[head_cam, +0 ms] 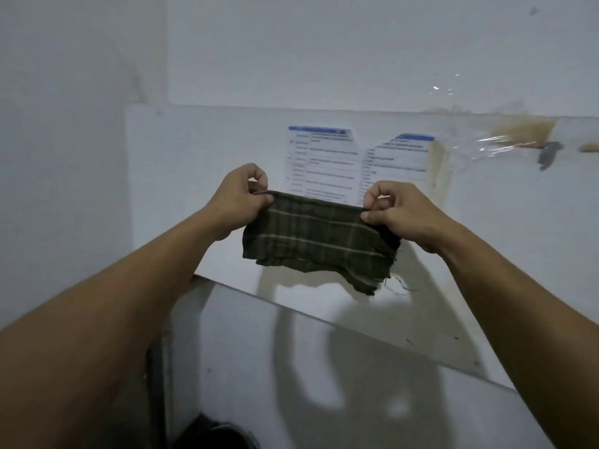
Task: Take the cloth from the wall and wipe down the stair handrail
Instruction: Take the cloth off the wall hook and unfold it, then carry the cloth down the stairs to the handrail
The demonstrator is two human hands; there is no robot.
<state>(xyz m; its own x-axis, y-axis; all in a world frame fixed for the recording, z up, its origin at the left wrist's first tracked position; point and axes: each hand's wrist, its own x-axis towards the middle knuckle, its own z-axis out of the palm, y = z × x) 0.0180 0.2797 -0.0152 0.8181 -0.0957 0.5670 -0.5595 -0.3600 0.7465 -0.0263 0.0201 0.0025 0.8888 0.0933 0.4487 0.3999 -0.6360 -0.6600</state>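
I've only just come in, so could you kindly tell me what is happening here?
A person is holding a dark checked cloth up in front of a white wall. The left hand pinches one top corner and the right hand the other, so the cloth hangs spread between them. Behind it, two printed sheets are stuck to the wall. The cloth is in hand, but no handrail is in view, so wiping has not begun.

The cloth (pixel 316 234) is dark olive green, checked with thin pale cream stripes. The wall (pixel 324 43) behind is white, with a brown stain (pixel 522 129) at far right. Two sheets (pixel 356 163) on it are white, dark print under blue headers.
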